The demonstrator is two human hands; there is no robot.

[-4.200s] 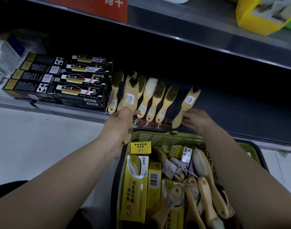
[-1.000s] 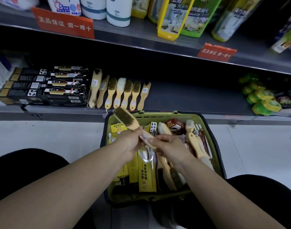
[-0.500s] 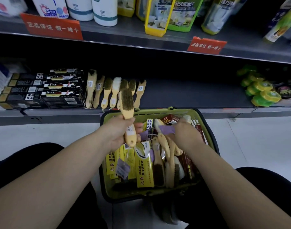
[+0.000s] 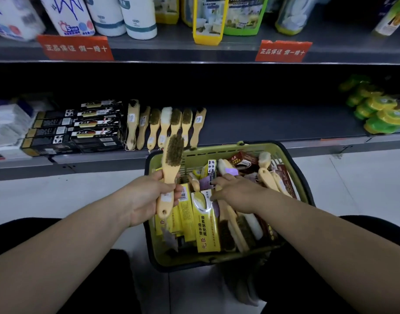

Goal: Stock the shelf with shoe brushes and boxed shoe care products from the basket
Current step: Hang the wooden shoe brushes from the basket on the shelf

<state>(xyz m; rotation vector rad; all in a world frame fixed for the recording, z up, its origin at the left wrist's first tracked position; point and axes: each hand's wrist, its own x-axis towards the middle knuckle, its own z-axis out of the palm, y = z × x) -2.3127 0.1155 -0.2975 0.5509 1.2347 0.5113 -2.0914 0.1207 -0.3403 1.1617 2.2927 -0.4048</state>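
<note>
My left hand (image 4: 144, 198) grips the handle of a wooden shoe brush (image 4: 173, 155) with brown bristles, held upright above the left rim of the green basket (image 4: 294, 168). My right hand (image 4: 237, 192) lies over the basket's contents with its fingers stretched out, touching tags and brush handles without gripping any. In the basket lie yellow boxes (image 4: 205, 223), dark red boxes (image 4: 244, 160) and several brushes (image 4: 267, 177). On the lower shelf (image 4: 273, 125) a row of brushes (image 4: 165, 125) lies beside stacked black boxes (image 4: 92, 125).
Green and yellow round packs (image 4: 380, 114) sit at the shelf's right end. White packs (image 4: 6, 123) lie at its left end. The upper shelf holds bottles and red price signs (image 4: 75, 47). The basket stands on the pale floor between my knees.
Both hands came back from the shelf row to the basket. My right hand let go of the brush handle and moved onto the basket contents; my left hand turned the brush upright.
</note>
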